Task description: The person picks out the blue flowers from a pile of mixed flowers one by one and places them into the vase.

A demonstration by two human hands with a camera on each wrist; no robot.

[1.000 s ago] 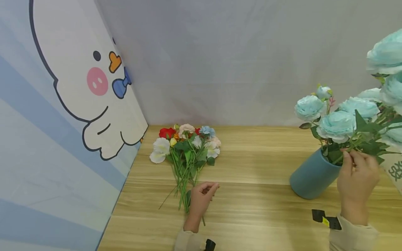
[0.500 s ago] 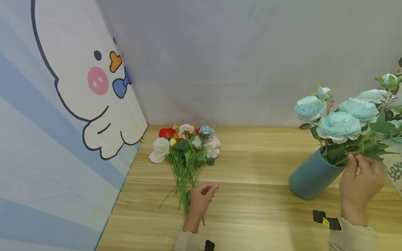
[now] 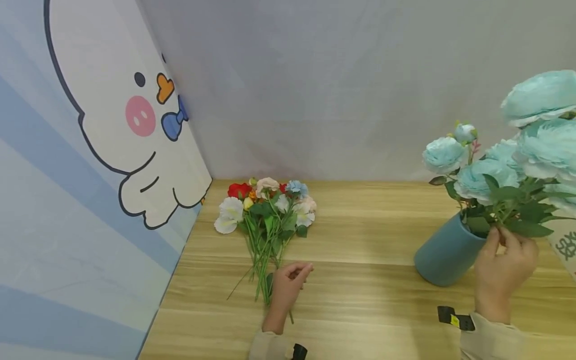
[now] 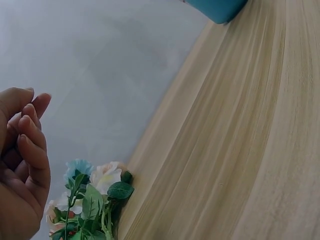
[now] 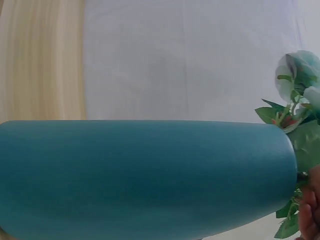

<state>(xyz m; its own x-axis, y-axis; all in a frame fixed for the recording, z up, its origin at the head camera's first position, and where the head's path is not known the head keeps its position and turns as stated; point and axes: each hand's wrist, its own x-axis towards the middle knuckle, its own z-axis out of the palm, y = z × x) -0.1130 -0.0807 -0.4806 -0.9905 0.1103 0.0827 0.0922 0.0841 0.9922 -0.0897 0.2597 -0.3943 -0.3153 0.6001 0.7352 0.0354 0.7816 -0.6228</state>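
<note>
My right hand pinches the stem of a leafy spray with large light-blue flowers, right at the rim of a blue-green vase. The stem itself is mostly hidden behind leaves and fingers. Other light-blue flowers stand in the vase. Seen from the right wrist, the vase fills the lower half, with fingers beside its mouth. My left hand stays over the stem ends of a mixed flower bunch, its fingers loosely curled with nothing between them.
The bunch of red, white, pink and blue flowers lies on the wooden table. A grey backdrop rises behind the table, and a panel with a cartoon duck stands along the left. Part of a patterned panel shows at far right.
The right hand, after a small shift right, has come back left and slightly down at the vase mouth. The large flowers swing out of view, then back in, further left. The left hand stays put.
</note>
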